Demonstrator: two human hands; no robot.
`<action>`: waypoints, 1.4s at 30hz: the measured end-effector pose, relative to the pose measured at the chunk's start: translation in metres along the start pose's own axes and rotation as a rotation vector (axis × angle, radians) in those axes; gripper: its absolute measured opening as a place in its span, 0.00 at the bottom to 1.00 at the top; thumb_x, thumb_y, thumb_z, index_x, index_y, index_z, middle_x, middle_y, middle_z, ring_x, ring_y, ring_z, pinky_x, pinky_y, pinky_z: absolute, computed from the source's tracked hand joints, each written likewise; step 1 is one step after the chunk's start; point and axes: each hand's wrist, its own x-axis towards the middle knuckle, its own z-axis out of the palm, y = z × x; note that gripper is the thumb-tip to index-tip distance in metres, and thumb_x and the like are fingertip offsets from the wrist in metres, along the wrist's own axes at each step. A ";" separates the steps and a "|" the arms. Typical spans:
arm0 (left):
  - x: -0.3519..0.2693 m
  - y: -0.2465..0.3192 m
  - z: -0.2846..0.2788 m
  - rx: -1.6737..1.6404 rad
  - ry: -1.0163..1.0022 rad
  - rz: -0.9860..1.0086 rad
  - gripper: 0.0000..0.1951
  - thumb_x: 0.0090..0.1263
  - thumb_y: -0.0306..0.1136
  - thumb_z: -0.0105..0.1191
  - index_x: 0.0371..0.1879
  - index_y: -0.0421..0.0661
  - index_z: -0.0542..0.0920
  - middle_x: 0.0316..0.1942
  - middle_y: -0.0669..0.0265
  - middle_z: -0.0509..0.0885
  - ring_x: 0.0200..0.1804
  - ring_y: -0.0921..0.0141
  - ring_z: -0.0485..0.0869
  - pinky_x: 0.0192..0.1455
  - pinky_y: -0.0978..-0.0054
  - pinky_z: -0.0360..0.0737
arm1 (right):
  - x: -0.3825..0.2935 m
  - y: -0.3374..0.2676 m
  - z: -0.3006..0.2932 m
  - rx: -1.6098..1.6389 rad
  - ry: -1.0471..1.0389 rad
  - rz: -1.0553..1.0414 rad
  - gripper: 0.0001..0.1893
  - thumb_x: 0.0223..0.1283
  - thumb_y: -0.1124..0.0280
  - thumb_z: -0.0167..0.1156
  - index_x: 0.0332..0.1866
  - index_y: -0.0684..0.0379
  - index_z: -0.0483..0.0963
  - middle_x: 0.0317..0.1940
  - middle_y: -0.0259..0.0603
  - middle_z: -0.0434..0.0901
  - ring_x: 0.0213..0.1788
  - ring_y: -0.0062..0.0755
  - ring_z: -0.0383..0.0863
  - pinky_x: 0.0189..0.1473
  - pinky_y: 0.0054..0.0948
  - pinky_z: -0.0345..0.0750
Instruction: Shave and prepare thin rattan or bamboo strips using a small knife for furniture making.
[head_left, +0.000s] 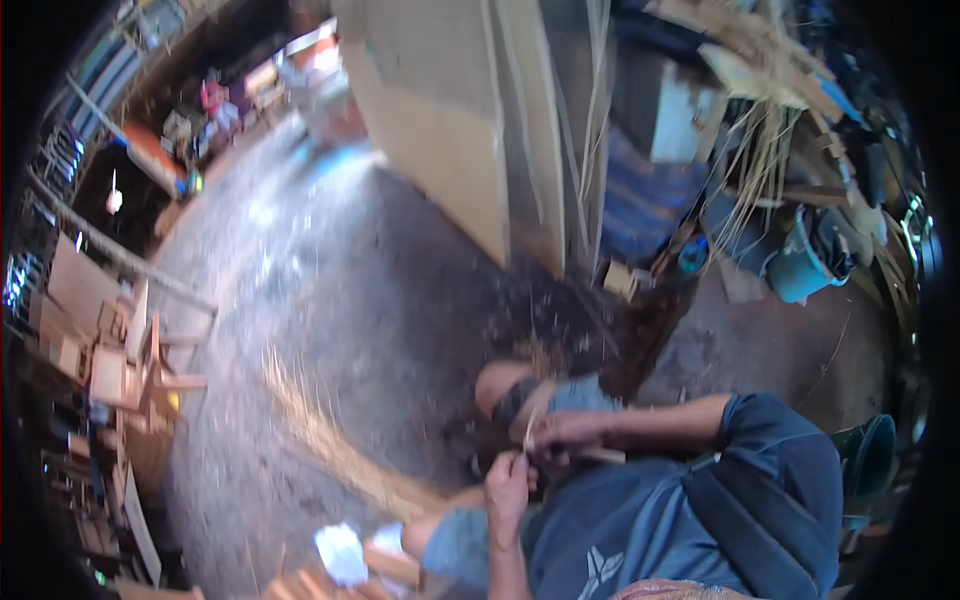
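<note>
My left hand (508, 484) is raised in front of my lap, its fingers pinched on one end of a thin pale strip (532, 431), possibly cane. Close above it, my right hand (574, 433) is closed around the same strip, the two hands nearly touching. A flat pale piece (604, 455), perhaps wood, sticks out below my right wrist; whether that hand grips it is unclear. Around my right knee is a dark band (516, 397). Beside my left leg, a long bundle of thin straw-coloured strips (337, 442) lies across the floor.
Tall boards (450, 165) lean ahead of me. Loose strips (765, 165) hang at the right, near a turquoise bucket (799, 259) filled with dark things. Wooden chairs (127, 371) stand at far left. White paper (341, 553) and wooden pieces (392, 562) lie by my left leg.
</note>
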 end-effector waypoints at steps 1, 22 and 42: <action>-0.001 -0.001 0.000 -0.034 -0.016 -0.028 0.08 0.72 0.30 0.47 0.37 0.39 0.78 0.22 0.68 0.78 0.23 0.79 0.75 0.25 0.81 0.75 | 0.002 -0.005 -0.003 -0.103 0.094 -0.014 0.13 0.64 0.58 0.56 0.36 0.57 0.75 0.24 0.30 0.75 0.24 0.17 0.72 0.24 0.20 0.69; -0.069 -0.013 -0.027 0.004 0.171 -0.023 0.04 0.70 0.27 0.50 0.35 0.39 0.77 0.22 0.79 0.70 0.24 0.86 0.64 0.27 0.88 0.61 | 0.013 -0.017 -0.013 0.161 -0.022 0.016 0.09 0.60 0.67 0.61 0.33 0.61 0.71 0.23 0.34 0.72 0.15 0.20 0.66 0.16 0.18 0.63; -0.135 -0.068 -0.064 -0.284 0.315 -0.204 0.06 0.68 0.32 0.53 0.33 0.41 0.77 0.19 0.76 0.70 0.19 0.84 0.65 0.20 0.86 0.60 | 0.025 -0.130 -0.137 -0.354 0.637 -0.337 0.16 0.62 0.55 0.58 0.33 0.59 0.73 0.22 0.29 0.73 0.17 0.15 0.68 0.15 0.15 0.63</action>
